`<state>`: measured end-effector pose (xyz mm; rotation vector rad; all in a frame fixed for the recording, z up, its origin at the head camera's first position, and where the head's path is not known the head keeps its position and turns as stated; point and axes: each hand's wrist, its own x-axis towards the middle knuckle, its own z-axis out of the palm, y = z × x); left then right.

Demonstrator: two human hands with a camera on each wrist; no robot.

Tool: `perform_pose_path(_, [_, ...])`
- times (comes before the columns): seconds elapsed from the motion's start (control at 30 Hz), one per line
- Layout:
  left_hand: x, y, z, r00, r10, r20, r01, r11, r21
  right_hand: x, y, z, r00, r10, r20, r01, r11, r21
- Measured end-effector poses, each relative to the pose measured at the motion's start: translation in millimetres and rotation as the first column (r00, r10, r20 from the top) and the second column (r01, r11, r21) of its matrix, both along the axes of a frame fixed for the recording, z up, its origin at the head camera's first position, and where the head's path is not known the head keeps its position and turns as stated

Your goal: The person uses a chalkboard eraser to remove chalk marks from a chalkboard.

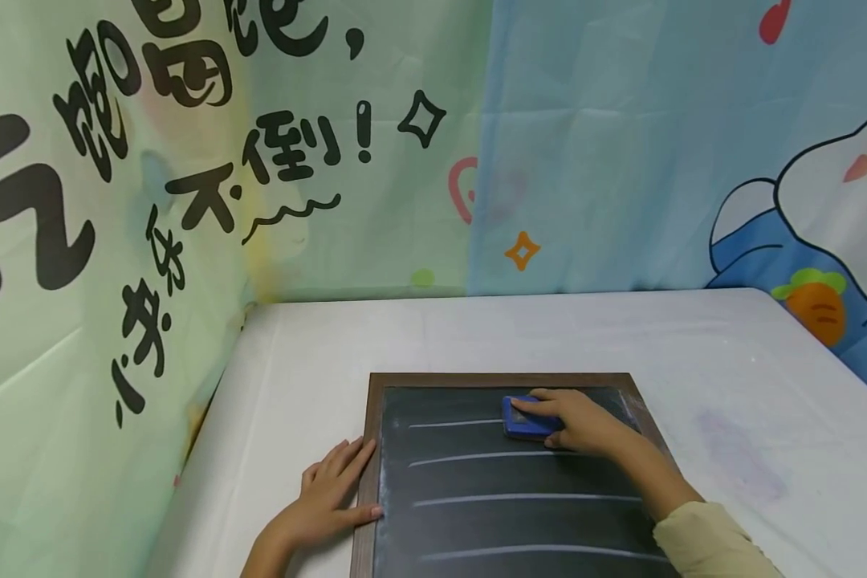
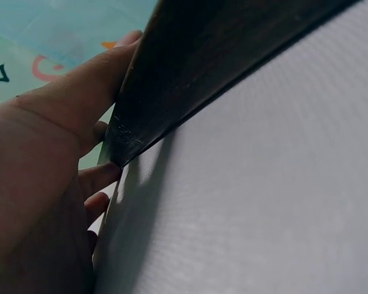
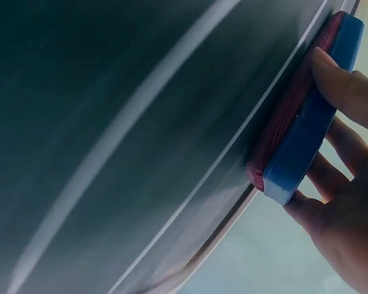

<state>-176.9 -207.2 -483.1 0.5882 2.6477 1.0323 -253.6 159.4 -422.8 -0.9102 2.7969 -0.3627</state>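
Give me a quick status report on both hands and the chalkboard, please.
Right hand holding blue eraser on chalkboard; left hand touching frame's left side. Four chalk lines visible, top one reaching the eraser. Nothing seen in the eraser's way.

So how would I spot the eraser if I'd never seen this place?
On the white table is a dark chalkboard with a brown frame. Near its far edge, the right hand grips the eraser. It's the only blue thing there, with a reddish underside.

We see a blue, red-felted eraser, a dark chalkboard striped with white lines, its brown frame, a white bench.
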Motion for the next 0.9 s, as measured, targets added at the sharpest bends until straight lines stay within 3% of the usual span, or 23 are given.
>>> perform_pose_path(0.47, [-5.4, 6, 1.2, 1.0, -0.002, -0.012, 0.002, 1.0, -0.01, -3.7, -55, 2.5, 1.0, 0.011, 0.027, -0.011, 1.0, 0.018])
perform_pose_path(0.9, [1.1, 4, -1.6, 1.0, 0.017, -0.024, -0.018, 1.0, -0.022, 8.6, -117, -1.3, 0.994, -0.08, 0.079, 0.081, 0.997, -0.008])
